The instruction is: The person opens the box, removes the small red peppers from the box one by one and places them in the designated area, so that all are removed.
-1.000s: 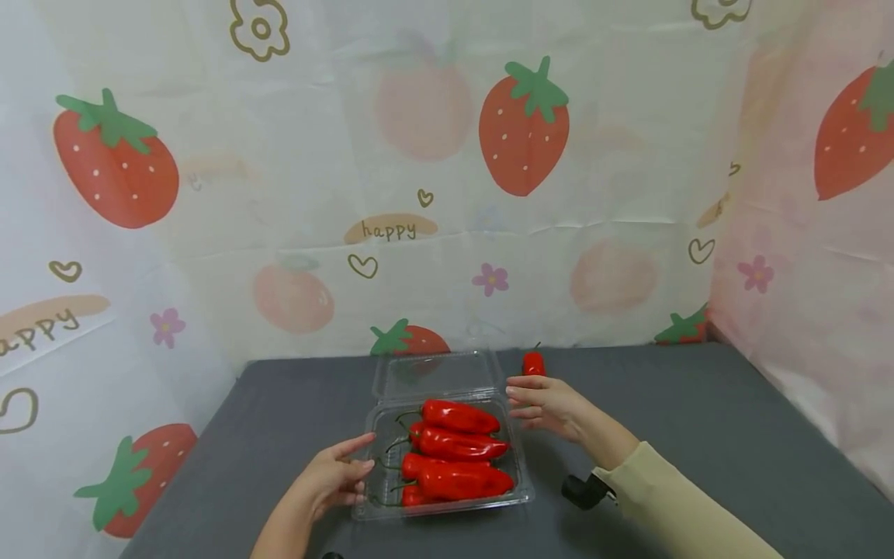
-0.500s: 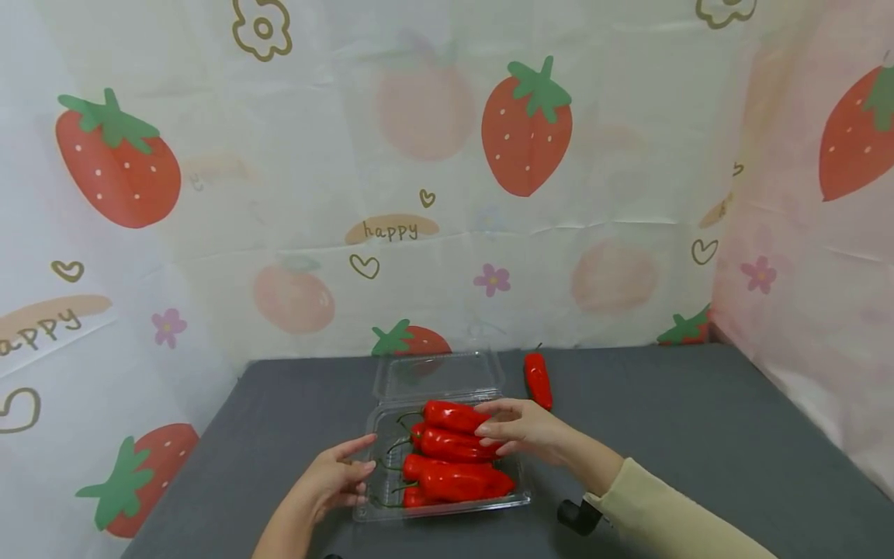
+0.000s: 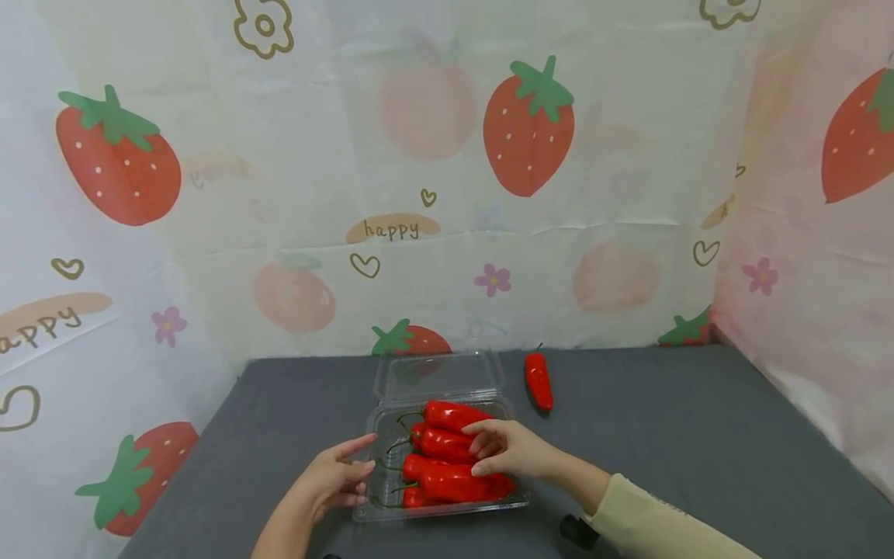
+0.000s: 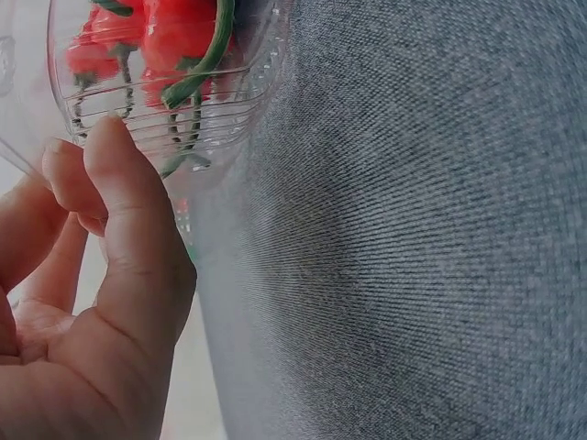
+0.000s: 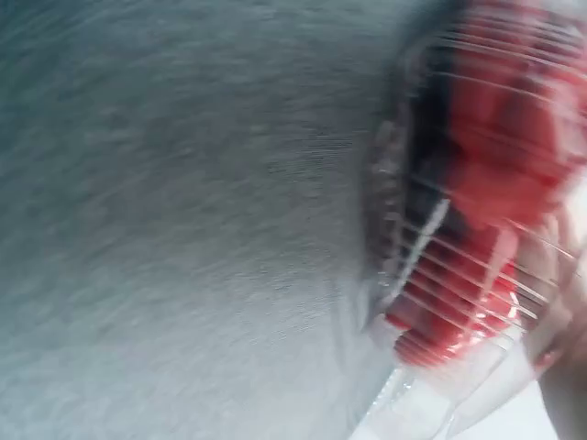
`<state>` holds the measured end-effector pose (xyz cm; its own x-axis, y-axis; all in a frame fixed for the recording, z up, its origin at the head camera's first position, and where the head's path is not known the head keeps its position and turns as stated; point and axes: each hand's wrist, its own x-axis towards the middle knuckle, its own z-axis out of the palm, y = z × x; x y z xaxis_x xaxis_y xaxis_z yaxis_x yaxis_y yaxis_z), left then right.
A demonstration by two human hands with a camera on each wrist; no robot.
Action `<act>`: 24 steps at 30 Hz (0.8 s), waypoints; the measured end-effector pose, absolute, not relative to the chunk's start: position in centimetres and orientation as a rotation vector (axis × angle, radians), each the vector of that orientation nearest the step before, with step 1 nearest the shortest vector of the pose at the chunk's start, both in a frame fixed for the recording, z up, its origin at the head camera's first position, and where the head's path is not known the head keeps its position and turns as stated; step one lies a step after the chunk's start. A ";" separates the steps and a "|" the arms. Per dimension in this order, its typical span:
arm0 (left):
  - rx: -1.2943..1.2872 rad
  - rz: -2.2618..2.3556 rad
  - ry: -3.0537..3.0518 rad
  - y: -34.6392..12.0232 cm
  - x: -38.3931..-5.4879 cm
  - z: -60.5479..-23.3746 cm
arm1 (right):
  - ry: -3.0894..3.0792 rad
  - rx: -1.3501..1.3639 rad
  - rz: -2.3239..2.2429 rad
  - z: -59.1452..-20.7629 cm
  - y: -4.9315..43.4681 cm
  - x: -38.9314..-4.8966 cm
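Several glossy red peppers (image 3: 447, 445) with green stems lie side by side in a clear plastic clamshell box (image 3: 440, 511), its lid (image 3: 440, 375) folded back. My left hand (image 3: 328, 477) is at the box's left side, thumb and forefinger spread; in the left wrist view its fingertips are right at the ribbed wall. Over the right half of the box is my right hand (image 3: 513, 450), fingers bent and spaced from the thumb, overlapping the pepper tips and partly hiding them. The right wrist view is blurred, with peppers (image 5: 509, 119) showing through the ribbed plastic.
One more red pepper (image 3: 538, 380) lies on the grey cloth-covered table (image 3: 663, 427), behind the right hand. A strawberry-patterned curtain (image 3: 447, 295) rises along the table's back edge. A black object (image 3: 578, 532) sits beside the right cuff.
My right hand has moved from beside the lone pepper at the back, left and toward me, over the peppers in the box. The left hand has stayed at the box's left side.
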<state>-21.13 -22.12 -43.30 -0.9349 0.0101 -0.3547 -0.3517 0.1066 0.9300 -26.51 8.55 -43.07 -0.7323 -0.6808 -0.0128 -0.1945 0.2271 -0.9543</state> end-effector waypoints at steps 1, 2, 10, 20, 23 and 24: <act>-0.337 1.904 2.115 -22.1 -21.1 -43.3 | 2.096 -0.829 -1.490 -43.2 8.5 -26.5; -0.336 1.908 2.116 -22.1 -21.1 -43.3 | 2.114 -0.858 -1.466 -43.2 8.5 -26.5; -0.344 1.914 2.121 -22.0 -21.1 -43.5 | 2.154 -0.896 -1.335 -43.0 8.7 -26.1; -0.327 1.921 2.092 -22.0 -21.2 -43.4 | 2.194 -0.902 -1.223 -42.7 8.4 -25.8; -0.334 1.922 2.096 -22.0 -21.1 -43.4 | 2.196 -0.902 -1.212 -42.6 8.3 -25.7; -0.339 1.923 2.096 -22.0 -21.0 -43.4 | 2.199 -0.904 -1.208 -42.6 8.3 -25.7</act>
